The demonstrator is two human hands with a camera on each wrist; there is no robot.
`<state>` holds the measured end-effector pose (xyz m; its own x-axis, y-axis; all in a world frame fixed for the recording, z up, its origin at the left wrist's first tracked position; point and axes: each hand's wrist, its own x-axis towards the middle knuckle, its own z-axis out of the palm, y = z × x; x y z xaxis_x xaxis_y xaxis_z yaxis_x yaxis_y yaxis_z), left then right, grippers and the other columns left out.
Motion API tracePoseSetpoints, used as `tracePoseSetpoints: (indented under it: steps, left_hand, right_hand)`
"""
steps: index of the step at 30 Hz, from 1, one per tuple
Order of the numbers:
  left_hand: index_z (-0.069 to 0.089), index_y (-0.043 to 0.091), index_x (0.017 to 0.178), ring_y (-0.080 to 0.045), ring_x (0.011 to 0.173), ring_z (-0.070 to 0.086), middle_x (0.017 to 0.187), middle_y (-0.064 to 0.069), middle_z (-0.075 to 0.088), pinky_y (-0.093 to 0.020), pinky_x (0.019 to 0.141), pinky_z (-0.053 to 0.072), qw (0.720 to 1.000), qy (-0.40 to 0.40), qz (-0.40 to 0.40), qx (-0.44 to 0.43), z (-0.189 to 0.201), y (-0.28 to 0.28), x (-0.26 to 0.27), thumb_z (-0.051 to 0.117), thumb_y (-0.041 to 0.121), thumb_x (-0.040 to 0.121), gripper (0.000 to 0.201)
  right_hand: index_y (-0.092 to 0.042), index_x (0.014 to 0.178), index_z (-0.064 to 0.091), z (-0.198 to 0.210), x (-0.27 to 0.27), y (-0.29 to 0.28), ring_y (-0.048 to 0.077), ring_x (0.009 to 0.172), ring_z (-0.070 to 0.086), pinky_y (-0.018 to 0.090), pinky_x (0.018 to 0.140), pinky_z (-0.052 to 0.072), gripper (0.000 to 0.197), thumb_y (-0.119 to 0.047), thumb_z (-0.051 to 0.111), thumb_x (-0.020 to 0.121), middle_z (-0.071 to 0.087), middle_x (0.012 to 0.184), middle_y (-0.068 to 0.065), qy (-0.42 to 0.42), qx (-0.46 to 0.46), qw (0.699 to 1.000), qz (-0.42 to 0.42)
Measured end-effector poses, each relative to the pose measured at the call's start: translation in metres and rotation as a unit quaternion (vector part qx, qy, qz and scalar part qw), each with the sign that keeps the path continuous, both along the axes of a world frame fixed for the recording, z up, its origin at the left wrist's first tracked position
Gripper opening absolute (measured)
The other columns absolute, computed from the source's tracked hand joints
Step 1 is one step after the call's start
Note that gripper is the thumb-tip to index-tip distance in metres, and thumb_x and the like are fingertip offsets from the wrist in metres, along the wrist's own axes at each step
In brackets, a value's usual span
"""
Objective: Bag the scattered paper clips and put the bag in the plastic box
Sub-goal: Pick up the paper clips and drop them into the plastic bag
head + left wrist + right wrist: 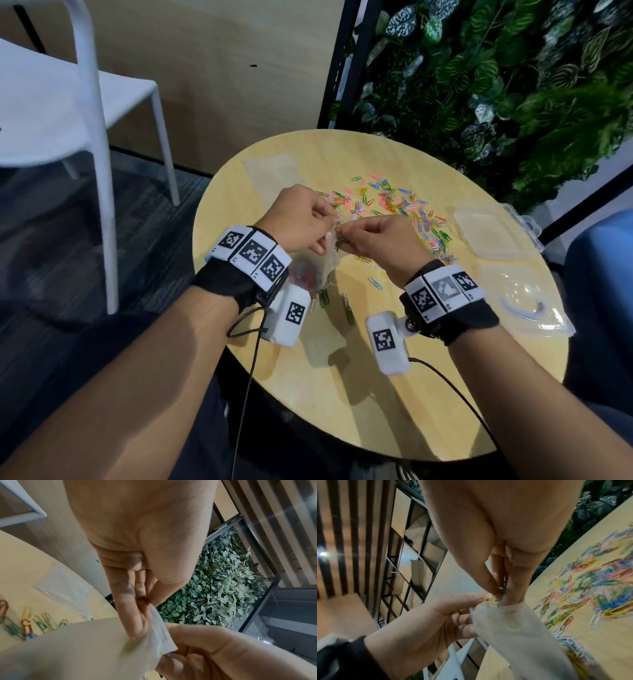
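Head view: a clear bag (317,270), some clips inside, is held above the table (359,394).
Left hand (301,221): bag mouth is pinched.
Right hand (380,241): clips are pinched at the bag mouth.
Clips (400,209): scattered beyond the hands.
Box (498,231): lies at the right, closed.
Spare bag (274,171): flat, far left.
Wristbands: square code markers only.

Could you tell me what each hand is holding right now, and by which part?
The left hand pinches the clear plastic bag by its open top edge; the right hand pinches paper clips at the bag's mouth.
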<state>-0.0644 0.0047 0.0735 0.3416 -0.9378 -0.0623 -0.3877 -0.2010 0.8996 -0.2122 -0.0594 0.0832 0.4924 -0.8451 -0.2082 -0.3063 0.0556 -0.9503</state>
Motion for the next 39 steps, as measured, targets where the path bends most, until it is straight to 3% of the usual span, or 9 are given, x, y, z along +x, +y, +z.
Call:
tracePoseSetpoints:
  steps: [5,9,12,17,21,24,27,31,39]
  left_hand:
    - [0.075,0.006,0.101,-0.021,0.054,0.073,0.08,-0.011,0.074,-0.032,0.061,0.064,1.0,0.007,0.005,-0.004,0.0,-0.001,0.004,0.061,0.008,0.097,0.015]
    - [0.074,0.002,0.102,-0.021,0.054,0.072,0.07,-0.015,0.071,-0.029,0.058,0.063,1.0,0.024,-0.01,-0.005,0.0,-0.002,0.004,0.062,0.007,0.097,0.013]
    - [0.075,0.002,0.102,-0.023,0.055,0.072,0.071,-0.015,0.072,-0.029,0.058,0.063,1.0,0.012,-0.014,-0.002,-0.001,-0.001,0.004,0.064,0.008,0.096,0.013]
    - [0.076,0.005,0.103,-0.019,0.053,0.072,0.087,-0.011,0.074,-0.02,0.05,0.057,1.0,-0.018,0.005,-0.016,0.001,0.002,0.014,0.063,0.009,0.096,0.015]
    - [0.077,0.011,0.096,-0.017,0.045,0.068,0.069,-0.01,0.073,-0.024,0.046,0.054,0.997,-0.052,0.033,-0.041,0.002,0.013,0.027,0.066,0.015,0.095,0.012]
    - [0.077,0.012,0.092,-0.02,0.042,0.067,0.06,-0.004,0.068,-0.033,0.05,0.058,0.995,-0.05,0.07,-0.052,0.004,0.021,0.039,0.068,0.017,0.094,0.011]
    - [0.078,0.011,0.088,-0.011,0.035,0.061,0.051,0.003,0.064,-0.023,0.045,0.052,0.989,-0.067,0.109,-0.076,0.008,0.027,0.046,0.067,0.014,0.093,0.012]
    - [0.078,0.014,0.086,-0.009,0.036,0.061,0.053,0.0,0.066,-0.02,0.046,0.053,0.979,-0.094,0.145,-0.109,0.011,0.037,0.053,0.066,0.012,0.092,0.014]
    - [0.076,0.018,0.089,-0.014,0.041,0.066,0.06,-0.005,0.07,-0.025,0.052,0.057,0.98,-0.105,0.146,-0.091,0.008,0.048,0.065,0.065,0.016,0.095,0.013]
  right_hand:
    - [-0.009,0.091,0.075,-0.002,-0.001,-0.004,0.02,0.067,0.073,0.028,0.07,0.061,0.024,0.007,0.061,0.081,0.074,0.077,0.012,0.135,-0.167,0.974,0.073]
    - [-0.017,0.084,0.079,0.002,0.004,0.002,0.013,0.064,0.06,0.011,0.062,0.038,0.02,-0.004,0.066,0.077,0.071,0.072,-0.001,0.237,-0.38,0.883,0.139]
    - [-0.012,0.092,0.076,0.007,0.009,0.006,0.021,0.076,0.05,0.022,0.064,0.029,0.038,0.007,0.047,0.078,0.069,0.085,0.006,0.326,-0.369,0.841,0.223]
    - [-0.013,0.088,0.078,0.01,0.008,0.008,0.018,0.077,0.069,0.031,0.072,0.056,0.036,0.007,0.049,0.078,0.074,0.084,0.004,0.186,-0.347,0.906,0.157]
    - [-0.015,0.097,0.075,0.008,-0.02,0.01,0.012,0.072,0.069,0.024,0.056,0.058,0.022,-0.002,0.062,0.085,0.072,0.087,0.001,0.081,-0.264,0.958,0.076]
    - [-0.02,0.123,0.061,-0.024,-0.051,0.014,0.023,0.07,0.07,0.036,0.065,0.06,0.052,-0.026,0.079,0.076,0.063,0.104,0.004,0.26,-0.185,0.942,0.102]
    - [-0.015,0.135,0.046,-0.054,-0.062,0.028,0.024,0.091,0.065,0.031,0.081,0.052,0.093,-0.055,0.083,0.06,0.051,0.122,0.01,0.419,-0.166,0.879,0.154]
    - [-0.012,0.111,0.053,-0.071,-0.043,0.054,0.018,0.08,0.05,0.024,0.073,0.043,0.07,-0.049,0.083,0.061,0.046,0.114,0.011,0.401,-0.183,0.887,0.136]
    - [-0.014,0.139,0.043,-0.084,0.019,0.027,0.029,0.11,0.053,0.032,0.097,0.043,0.077,-0.04,0.078,0.075,0.041,0.132,0.015,0.357,-0.215,0.908,0.047]
